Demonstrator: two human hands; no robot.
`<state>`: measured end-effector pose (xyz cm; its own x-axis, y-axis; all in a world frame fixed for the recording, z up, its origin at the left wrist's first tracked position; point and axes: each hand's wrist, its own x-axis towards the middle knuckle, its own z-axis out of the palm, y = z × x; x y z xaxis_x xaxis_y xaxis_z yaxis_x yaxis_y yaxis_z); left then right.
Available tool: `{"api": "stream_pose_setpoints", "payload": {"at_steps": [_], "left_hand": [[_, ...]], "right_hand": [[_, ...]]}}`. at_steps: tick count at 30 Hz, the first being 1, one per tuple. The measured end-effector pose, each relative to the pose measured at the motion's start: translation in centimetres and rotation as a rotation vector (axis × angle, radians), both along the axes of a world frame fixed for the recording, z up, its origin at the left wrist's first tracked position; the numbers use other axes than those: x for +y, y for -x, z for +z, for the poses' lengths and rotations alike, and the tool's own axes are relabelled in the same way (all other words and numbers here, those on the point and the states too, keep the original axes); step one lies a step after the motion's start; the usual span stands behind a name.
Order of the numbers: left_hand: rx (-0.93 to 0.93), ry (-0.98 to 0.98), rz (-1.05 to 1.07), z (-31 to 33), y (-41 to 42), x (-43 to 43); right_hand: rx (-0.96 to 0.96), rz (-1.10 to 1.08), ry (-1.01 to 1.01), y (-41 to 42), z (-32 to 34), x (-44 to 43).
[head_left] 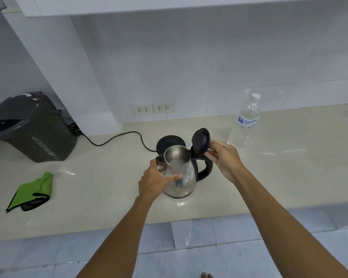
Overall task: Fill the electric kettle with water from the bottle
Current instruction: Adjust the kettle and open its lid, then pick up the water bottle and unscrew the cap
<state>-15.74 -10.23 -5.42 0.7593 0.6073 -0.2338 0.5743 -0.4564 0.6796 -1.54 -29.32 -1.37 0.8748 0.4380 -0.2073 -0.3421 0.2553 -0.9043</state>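
A steel electric kettle (186,183) with a black handle stands on the pale counter (279,173), just in front of its round black base (169,142). Its black lid (200,142) is swung up and the inside looks empty. My left hand (155,180) wraps the kettle's body on the left side. My right hand (225,157) pinches the raised lid's edge. A clear water bottle (244,123) with a white cap on stands upright to the right, behind my right hand.
A dark thermo pot (30,127) sits at the back left. A black cord (117,137) runs from it toward the base. A green cloth (33,190) lies near the front left. Wall sockets (153,108) are behind the kettle.
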Motion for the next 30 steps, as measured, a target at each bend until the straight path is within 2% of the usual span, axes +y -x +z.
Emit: {"api": "stream_pose_setpoints", "payload": {"at_steps": [8,14,19,24,27,30], "left_hand": [[-0.006,-0.004,-0.004,0.1,0.0,-0.1],[0.007,-0.025,-0.016,0.2,-0.1,-0.1],[0.013,-0.03,-0.016,0.4,0.0,-0.1],[-0.073,-0.048,-0.028,1.5,0.1,-0.1],[-0.112,-0.131,-0.092,3.2,-0.3,-0.4],[-0.178,-0.165,-0.165,5.6,-1.4,-1.8]], "right_hand": [[0.068,-0.034,-0.069,-0.3,-2.0,-1.0],[0.075,-0.15,-0.078,0.0,-2.9,-1.4],[0.111,-0.135,-0.092,0.1,-3.0,-1.7],[0.056,-0.173,0.103,-0.1,-2.0,-3.0],[-0.089,-0.198,0.317,-1.1,-0.7,-4.7],[-0.213,-0.227,0.443,-2.2,1.7,-6.4]]}}
